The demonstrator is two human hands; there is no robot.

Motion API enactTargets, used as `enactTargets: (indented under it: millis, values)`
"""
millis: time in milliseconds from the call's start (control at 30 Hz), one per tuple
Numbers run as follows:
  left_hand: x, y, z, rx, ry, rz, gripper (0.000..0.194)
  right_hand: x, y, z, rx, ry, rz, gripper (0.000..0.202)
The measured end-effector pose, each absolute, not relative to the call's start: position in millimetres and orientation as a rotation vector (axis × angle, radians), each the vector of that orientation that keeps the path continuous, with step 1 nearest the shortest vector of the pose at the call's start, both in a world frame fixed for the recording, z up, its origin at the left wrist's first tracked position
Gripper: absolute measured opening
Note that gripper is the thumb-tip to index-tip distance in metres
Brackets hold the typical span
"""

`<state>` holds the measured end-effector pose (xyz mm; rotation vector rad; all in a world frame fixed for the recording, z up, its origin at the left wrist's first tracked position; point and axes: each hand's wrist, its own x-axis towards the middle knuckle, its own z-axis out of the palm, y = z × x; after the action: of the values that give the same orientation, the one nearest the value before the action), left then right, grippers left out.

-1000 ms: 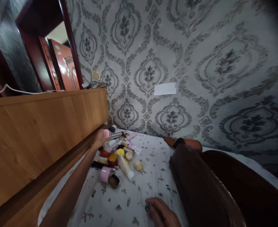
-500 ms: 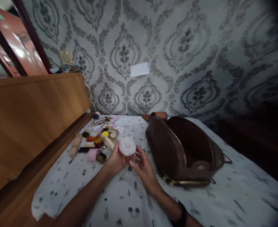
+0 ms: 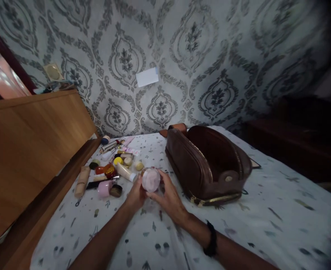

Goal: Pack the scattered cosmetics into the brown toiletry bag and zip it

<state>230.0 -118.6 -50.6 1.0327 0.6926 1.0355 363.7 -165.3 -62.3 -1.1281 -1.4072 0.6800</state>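
A round, clear-lidded cosmetic jar (image 3: 151, 179) is held above the sheet between both hands. My left hand (image 3: 136, 194) grips its left side, and my right hand (image 3: 169, 195) wraps its right side with the thumb at the lower rim. To the left lie loose cosmetics: a cream tube with a pale cap (image 3: 126, 171), a pink jar (image 3: 104, 189), a dark round pot (image 3: 116, 190), an amber jar (image 3: 110, 171) and a beige tube (image 3: 82, 182). On the right stands an unzipped brown toiletry bag (image 3: 187, 165), its inside dark.
A patterned white sheet (image 3: 143, 240) covers the surface. A wooden panel (image 3: 41, 138) borders it on the left, and a wallpapered wall (image 3: 165, 45) rises behind. A brown strap (image 3: 176, 129) lies behind the bag.
The camera view has turned right, so the scene sits further left. The jar has tilted in my hands, and my right fingers now close around its side.
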Motion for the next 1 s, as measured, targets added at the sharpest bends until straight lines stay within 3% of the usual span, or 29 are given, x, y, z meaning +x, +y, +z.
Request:
enactTargets:
  millis: [100,400,700,1000]
  values:
    - [226,-121,-50,1.273,0.72,1.137,0.071,365,-163,-66,-1.143,-1.403,0.681,0.078]
    - [222,-128,-48,1.532,0.866,1.271,0.087,365,-165,-65,-1.108,-1.401,0.688,0.07]
    - [221,-132,-48,1.706,0.965,1.315,0.078,364,-164,-66,-1.089,-1.44,0.549,0.064]
    - [213,-136,-51,1.866,0.952,1.316,0.077,369,-172,-66,-1.052,-1.629,0.393,0.08]
